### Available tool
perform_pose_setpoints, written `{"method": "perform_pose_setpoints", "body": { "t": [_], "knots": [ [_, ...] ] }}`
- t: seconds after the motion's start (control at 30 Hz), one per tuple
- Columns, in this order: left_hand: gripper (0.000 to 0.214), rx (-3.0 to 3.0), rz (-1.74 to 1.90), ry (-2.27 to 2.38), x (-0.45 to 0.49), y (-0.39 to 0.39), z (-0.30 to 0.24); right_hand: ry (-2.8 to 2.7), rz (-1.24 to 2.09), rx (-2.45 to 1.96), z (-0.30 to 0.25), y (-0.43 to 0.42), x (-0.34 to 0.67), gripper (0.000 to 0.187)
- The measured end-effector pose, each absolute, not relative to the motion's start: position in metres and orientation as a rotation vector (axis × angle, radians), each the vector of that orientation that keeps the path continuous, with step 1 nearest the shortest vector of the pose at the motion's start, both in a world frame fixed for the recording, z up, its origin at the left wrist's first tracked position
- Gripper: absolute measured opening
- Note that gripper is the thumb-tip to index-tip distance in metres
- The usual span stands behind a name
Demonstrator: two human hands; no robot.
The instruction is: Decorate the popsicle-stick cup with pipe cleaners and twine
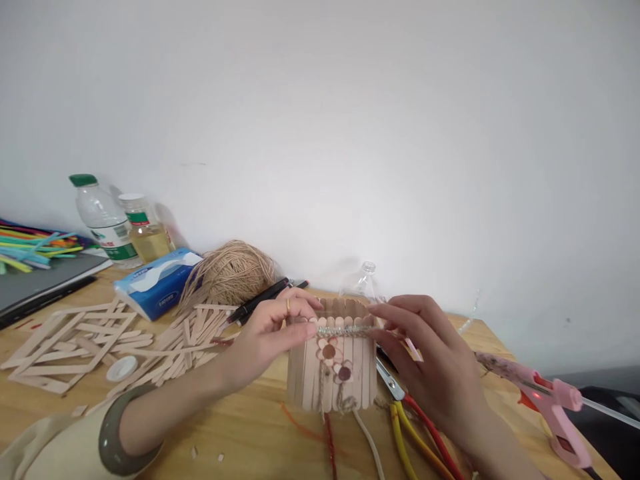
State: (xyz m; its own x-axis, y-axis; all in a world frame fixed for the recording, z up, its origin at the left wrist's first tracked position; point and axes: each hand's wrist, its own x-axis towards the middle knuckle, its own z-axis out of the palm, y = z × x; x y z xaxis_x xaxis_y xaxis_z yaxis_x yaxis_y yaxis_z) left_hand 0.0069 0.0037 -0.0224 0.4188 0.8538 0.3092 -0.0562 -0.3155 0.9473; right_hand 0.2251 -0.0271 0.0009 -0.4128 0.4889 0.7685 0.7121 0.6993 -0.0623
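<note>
A cup made of upright craft sticks (pixel 310 377) stands on the table, with two round flower shapes and twine stems on its front. A silvery braided cord (pixel 345 331) runs across the front just below the rim. My left hand (pixel 273 327) is closed on the cup's left rim, its thumb at the cord's left end and fingers behind the sticks. With thumb and fingers pinched, my right hand (pixel 430 353) holds the cord at the cup's right edge. Red and white cords (pixel 370 440) trail in front of the cup.
Pliers (pixel 400 427) and a pink glue gun (pixel 555 400) with a lit red light lie to the right. Loose craft sticks (pixel 100 340), a twine ball (pixel 240 270), a tissue pack (pixel 160 283) and bottles (pixel 107 227) are at left. Behind the cup stands a clear bottle (pixel 367 283).
</note>
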Motion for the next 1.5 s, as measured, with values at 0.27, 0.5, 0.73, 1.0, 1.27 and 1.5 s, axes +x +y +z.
{"method": "perform_pose_setpoints", "body": {
  "t": [0.27,0.5,0.73,1.0,1.27,1.5],
  "knots": [
    [0.016,1.719,1.109,0.719,0.005,0.004,-0.016,-2.149,-0.161,-1.081,0.016,-0.033,0.235,0.006],
    [0.016,1.850,1.096,0.726,0.004,0.002,-0.013,-2.171,0.000,-1.153,0.024,-0.036,0.233,0.011],
    [0.015,1.913,1.115,0.678,0.002,0.003,-0.016,-2.192,0.018,-1.160,0.024,-0.035,0.233,0.011],
    [0.013,1.876,1.150,0.585,0.002,0.004,-0.019,-2.174,0.236,-1.271,0.025,-0.035,0.234,0.012],
    [0.015,1.761,1.097,0.537,0.003,0.008,-0.023,-2.046,0.487,-1.311,0.026,-0.031,0.238,0.011],
    [0.013,2.099,1.074,0.601,0.003,0.005,-0.018,-2.148,0.333,-1.155,0.028,-0.038,0.235,0.024]
  ]
}}
